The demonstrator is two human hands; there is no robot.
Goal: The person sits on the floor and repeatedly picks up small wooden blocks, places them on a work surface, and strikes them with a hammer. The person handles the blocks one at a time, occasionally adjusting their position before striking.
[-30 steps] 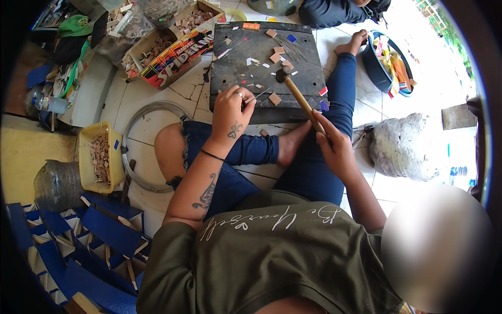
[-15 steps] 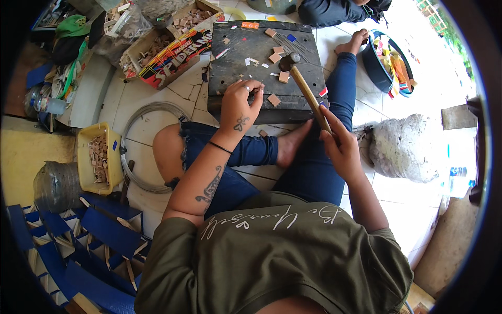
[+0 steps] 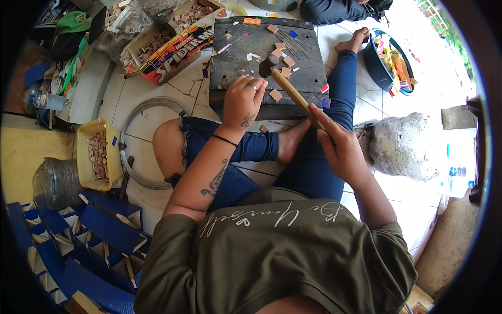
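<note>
My right hand is wrapped round the wooden handle of a hammer. The hammer's dark head is just above the fingertips of my left hand, over the near part of a low black worktop. My left hand's fingers are curled and pressed together there; whatever they pinch is hidden or too small to tell. Small square wood pieces lie right of the hammer head. Thin metal rods lie farther back on the worktop, among paper scraps.
To the left stand a printed carton and a yellow bin of wood bits, with a wire coil beside it. Blue box-like pieces fill the lower left. A dark tub of coloured scraps is at the right, near another person's leg.
The hammer head has swung left, close to my left fingertips. My left hand has turned, and its fingers are drawn tighter together.
</note>
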